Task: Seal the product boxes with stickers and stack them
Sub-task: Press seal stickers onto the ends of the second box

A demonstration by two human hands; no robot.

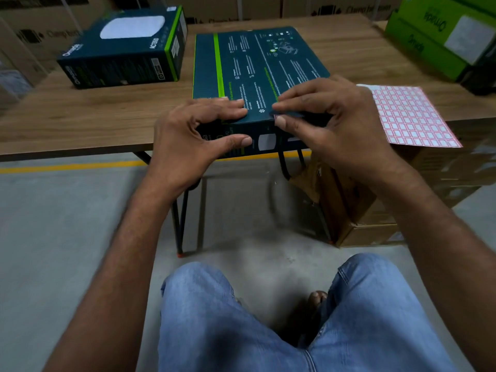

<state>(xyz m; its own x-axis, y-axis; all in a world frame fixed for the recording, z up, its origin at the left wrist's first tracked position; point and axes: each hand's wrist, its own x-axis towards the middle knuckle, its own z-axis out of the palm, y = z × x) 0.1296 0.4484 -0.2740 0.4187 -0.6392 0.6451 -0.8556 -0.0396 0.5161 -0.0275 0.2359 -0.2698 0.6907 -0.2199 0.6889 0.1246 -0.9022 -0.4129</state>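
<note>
jeans [214,331] below. left hand [188,138] curled round box [249,63] near edge, right hand [335,124] pinching sticker [278,116] onto flap seam. looks like sealing step; next probably press flat, then stack.

Both hands on one near edge.
Bare forearms rise from 7 and 5 o'clock, converging toward 12. The left hand [198,135] grips the edge of the box [255,65], fingers on top, thumb below pointing to 3 o'clock. The right hand [335,124], at its 3 o'clock, pinches the same edge between thumb and forefinger.
</note>
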